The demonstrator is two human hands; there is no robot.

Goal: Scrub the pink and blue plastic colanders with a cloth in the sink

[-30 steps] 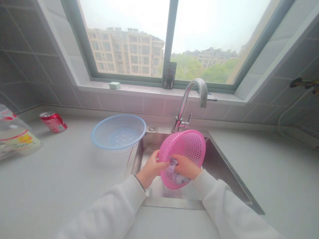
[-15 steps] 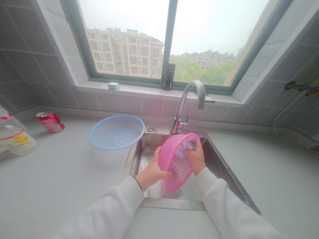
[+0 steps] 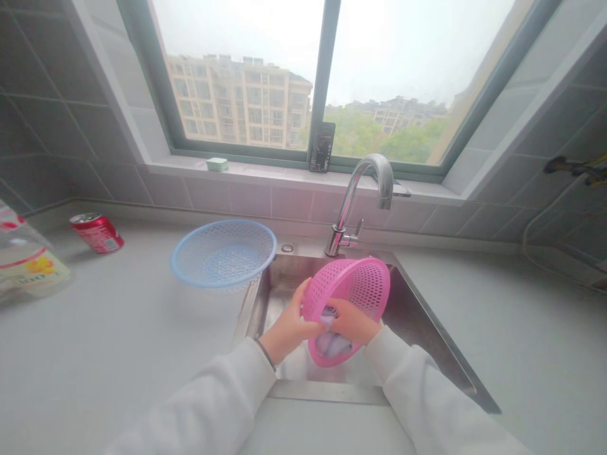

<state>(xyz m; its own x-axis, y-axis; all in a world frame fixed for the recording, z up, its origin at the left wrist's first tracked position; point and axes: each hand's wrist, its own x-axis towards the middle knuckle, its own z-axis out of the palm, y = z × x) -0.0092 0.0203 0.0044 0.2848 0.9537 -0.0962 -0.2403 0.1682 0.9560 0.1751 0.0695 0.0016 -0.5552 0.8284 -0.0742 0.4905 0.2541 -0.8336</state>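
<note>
Tilted over the sink is a pink plastic colander (image 3: 370, 287) full of small holes, its opening turned toward me and to the right. My left hand (image 3: 291, 325) grips its left rim, thumb on the inner side. Inside the colander, my right hand (image 3: 353, 322) is closed on a pale purple-and-white cloth (image 3: 334, 343), pressed against the lower left part of the inner wall. The right fingers partly cover the cloth. Beneath both hands lies the stainless steel sink (image 3: 327, 392).
A blue colander (image 3: 222, 256) stands left of the sink, close to its edge. Behind the sink rises a chrome faucet (image 3: 351, 196). Further left are a red can (image 3: 98, 234) and a clear labelled bottle (image 3: 31, 262). A small green box (image 3: 217, 164) sits on the windowsill.
My right hand has moved the cloth from the colander's upper right rim down and left to its lower left inside. The colander has turned slightly, held by my left hand.
</note>
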